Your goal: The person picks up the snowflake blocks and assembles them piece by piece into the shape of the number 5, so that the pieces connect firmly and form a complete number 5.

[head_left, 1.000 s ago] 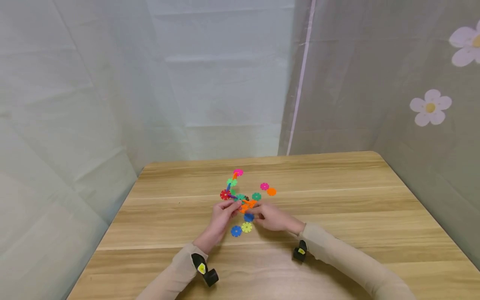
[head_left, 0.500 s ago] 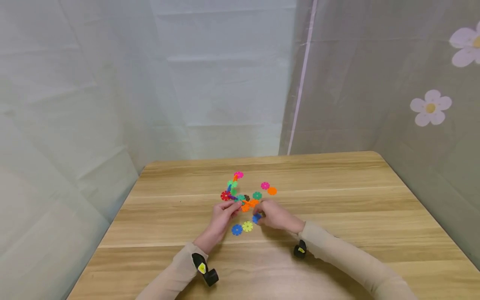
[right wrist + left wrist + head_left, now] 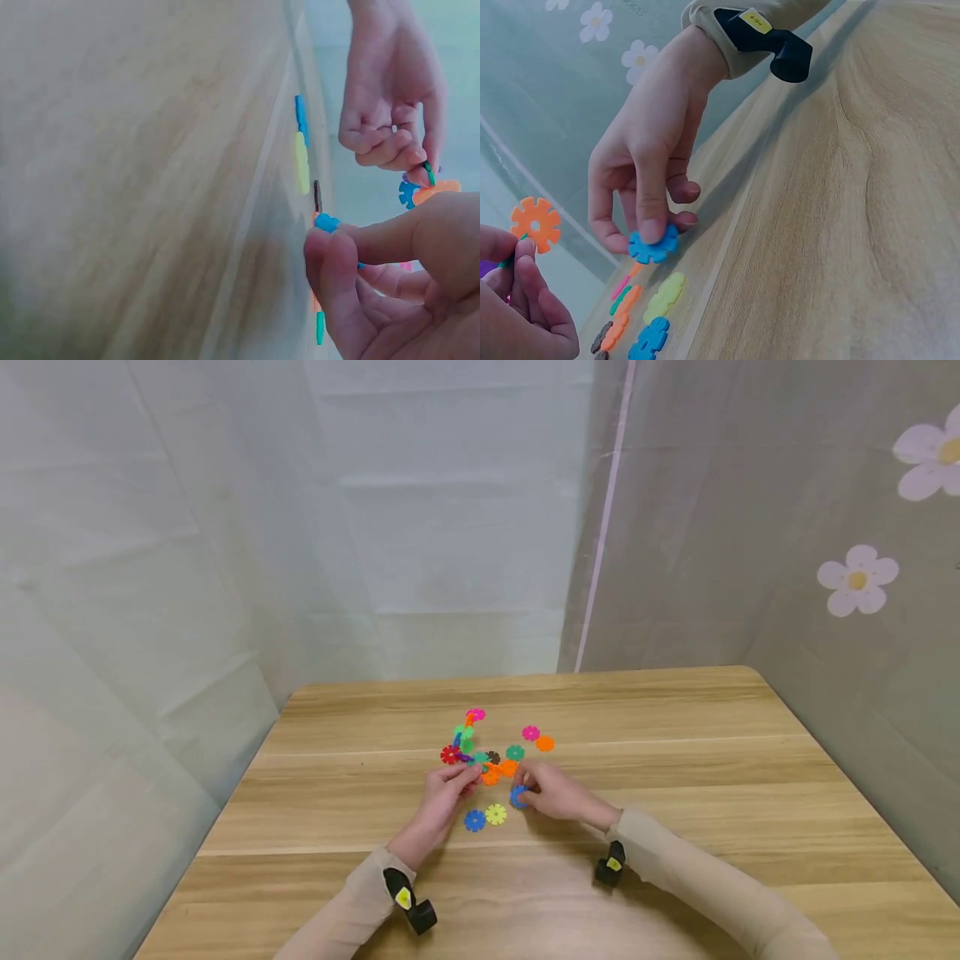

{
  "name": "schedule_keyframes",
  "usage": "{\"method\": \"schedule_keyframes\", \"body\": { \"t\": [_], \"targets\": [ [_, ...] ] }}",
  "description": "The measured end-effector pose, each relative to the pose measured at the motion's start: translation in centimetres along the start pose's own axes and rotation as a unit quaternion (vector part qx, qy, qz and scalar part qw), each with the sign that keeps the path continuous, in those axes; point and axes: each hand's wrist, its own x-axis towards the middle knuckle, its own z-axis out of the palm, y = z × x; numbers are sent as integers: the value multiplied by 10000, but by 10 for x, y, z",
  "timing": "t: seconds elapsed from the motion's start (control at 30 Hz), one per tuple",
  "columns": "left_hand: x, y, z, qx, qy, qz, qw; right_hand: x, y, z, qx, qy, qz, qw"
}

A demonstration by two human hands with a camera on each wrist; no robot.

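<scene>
My left hand (image 3: pixel 446 793) pinches a green notched plastic disc (image 3: pixel 429 174) between thumb and fingers. That disc belongs to a chain of interlocked discs, with an orange disc (image 3: pixel 535 223) at the near end. Away from the hand the chain runs through a red disc (image 3: pixel 450 755) to a pink disc (image 3: pixel 477 714). My right hand (image 3: pixel 553 790) holds a single blue disc (image 3: pixel 652 246) by its edge between thumb and fingers, just above the table and apart from the chain. Fingers partly cover both held discs.
Loose discs lie flat on the wooden table (image 3: pixel 675 760): a blue one (image 3: pixel 475 821) and a yellow one (image 3: pixel 496 814) in front, and a teal one (image 3: pixel 515 752), a pink one (image 3: pixel 531 733) and an orange one (image 3: pixel 545 743) behind. A brown disc (image 3: pixel 492 757) lies near the chain.
My right hand has picked the blue disc up and drawn it slightly right, turning it face-on. The left hand stays in place; the chain's far end dips a little nearer.
</scene>
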Motion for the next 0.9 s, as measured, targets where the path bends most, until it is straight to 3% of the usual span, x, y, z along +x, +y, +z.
{"method": "schedule_keyframes", "body": {
  "t": [0.1,0.37,0.9],
  "targets": [
    [0,0,0,52,27,-29,10000,-2,-1,-2,365,70,-6,9993],
    [2,-2,-1,84,-27,-77,9999,-6,-5,-6,746,502,30,9959],
    [2,-4,2,-35,-33,-149,9999,-6,-10,-8,2027,829,90,9757]
  ]
}}
